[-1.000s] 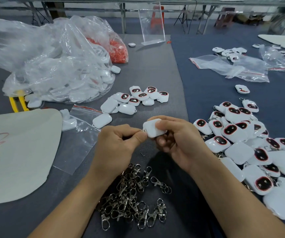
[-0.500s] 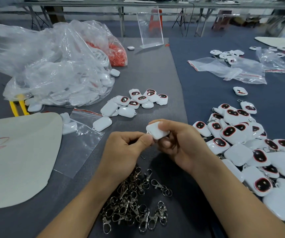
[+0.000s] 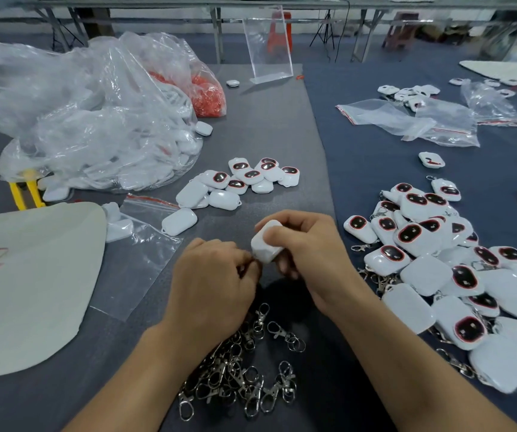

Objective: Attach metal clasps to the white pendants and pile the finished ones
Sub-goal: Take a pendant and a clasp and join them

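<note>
My right hand (image 3: 310, 254) grips a white pendant (image 3: 265, 244) above the middle of the grey mat. My left hand (image 3: 213, 282) is curled right beside the pendant's lower left corner, fingertips pinched together; what they pinch is hidden. A heap of metal clasps (image 3: 241, 369) lies on the mat just below my hands. Pendants without clasps (image 3: 244, 182) sit in a small group beyond my hands. A large pile of pendants with clasps (image 3: 444, 269) spreads over the blue cloth on the right.
A big clear plastic bag of white pendants (image 3: 95, 135) fills the far left, with a bag of red parts (image 3: 207, 95) behind it. A beige sheet (image 3: 26, 275) lies at left. Empty zip bags (image 3: 422, 123) and a clear acrylic stand (image 3: 266, 48) are farther back.
Both hands dropped a little toward me with the pendant. My left hand turned so its fingers curl under at the pendant's corner, and the pendant tilted in my right hand.
</note>
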`<action>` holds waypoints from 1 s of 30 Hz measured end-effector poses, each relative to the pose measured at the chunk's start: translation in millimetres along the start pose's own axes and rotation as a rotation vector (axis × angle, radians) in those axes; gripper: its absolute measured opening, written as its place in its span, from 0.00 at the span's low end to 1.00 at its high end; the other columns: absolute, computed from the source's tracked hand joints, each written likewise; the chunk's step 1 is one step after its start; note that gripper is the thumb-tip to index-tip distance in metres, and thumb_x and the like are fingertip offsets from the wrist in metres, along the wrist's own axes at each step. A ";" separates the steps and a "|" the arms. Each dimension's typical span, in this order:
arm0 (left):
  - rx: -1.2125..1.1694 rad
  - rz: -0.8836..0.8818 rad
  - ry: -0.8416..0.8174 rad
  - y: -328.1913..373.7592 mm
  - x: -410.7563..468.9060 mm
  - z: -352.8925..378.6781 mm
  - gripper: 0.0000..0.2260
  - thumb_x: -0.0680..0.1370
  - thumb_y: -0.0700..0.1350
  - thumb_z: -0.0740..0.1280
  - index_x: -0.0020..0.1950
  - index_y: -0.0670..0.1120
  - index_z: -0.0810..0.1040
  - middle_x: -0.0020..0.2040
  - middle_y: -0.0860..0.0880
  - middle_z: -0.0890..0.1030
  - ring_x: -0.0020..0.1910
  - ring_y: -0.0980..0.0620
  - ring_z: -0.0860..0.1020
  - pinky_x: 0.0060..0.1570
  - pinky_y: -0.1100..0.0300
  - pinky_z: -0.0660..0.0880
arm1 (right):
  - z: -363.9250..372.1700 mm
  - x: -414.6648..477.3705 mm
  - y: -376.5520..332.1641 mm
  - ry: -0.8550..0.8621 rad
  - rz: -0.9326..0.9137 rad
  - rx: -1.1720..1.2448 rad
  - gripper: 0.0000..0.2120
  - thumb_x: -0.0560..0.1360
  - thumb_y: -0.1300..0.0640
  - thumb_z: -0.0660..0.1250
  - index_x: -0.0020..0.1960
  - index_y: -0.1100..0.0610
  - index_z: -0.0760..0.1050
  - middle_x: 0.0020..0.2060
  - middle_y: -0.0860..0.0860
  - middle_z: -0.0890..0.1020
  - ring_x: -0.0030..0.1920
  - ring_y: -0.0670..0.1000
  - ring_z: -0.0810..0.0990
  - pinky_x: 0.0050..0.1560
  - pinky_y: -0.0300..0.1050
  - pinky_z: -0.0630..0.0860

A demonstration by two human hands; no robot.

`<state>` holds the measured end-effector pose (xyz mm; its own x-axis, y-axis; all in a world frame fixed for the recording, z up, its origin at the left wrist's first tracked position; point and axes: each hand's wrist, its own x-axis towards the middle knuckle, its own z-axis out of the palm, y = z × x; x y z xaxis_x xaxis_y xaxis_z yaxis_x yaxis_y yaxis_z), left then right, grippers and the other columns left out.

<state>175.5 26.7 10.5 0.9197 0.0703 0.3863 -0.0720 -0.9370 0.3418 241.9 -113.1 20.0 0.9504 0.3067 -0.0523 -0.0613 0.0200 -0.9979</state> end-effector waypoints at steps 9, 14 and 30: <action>-1.079 -0.392 -0.099 8.0 8.3 -3.1 0.04 0.73 0.46 0.75 0.39 0.52 0.88 0.34 0.46 0.81 0.30 0.59 0.70 0.34 0.68 0.70 | -4.3 0.3 -9.3 -0.069 0.346 0.453 0.13 0.76 0.63 0.64 0.39 0.62 0.85 0.23 0.55 0.73 0.21 0.48 0.66 0.21 0.39 0.61; -0.548 -0.157 0.008 -2.5 5.7 -3.0 0.11 0.70 0.47 0.70 0.30 0.43 0.81 0.27 0.52 0.72 0.30 0.54 0.69 0.35 0.63 0.64 | 5.0 -2.4 -7.5 0.052 0.133 0.199 0.11 0.76 0.67 0.64 0.40 0.59 0.84 0.24 0.52 0.75 0.21 0.46 0.65 0.24 0.37 0.61; -0.208 -0.028 -0.058 2.6 -0.8 -5.5 0.13 0.71 0.62 0.69 0.46 0.57 0.87 0.35 0.60 0.80 0.37 0.64 0.74 0.50 0.59 0.69 | -46.1 9.3 -20.7 0.374 -0.192 -0.733 0.12 0.68 0.52 0.63 0.31 0.57 0.76 0.24 0.49 0.76 0.31 0.51 0.76 0.34 0.45 0.72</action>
<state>172.5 26.2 15.8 0.9427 0.0701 0.3263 -0.1185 -0.8437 0.5235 266.0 -154.6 38.5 0.9705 0.0233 0.2402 0.2020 -0.6228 -0.7558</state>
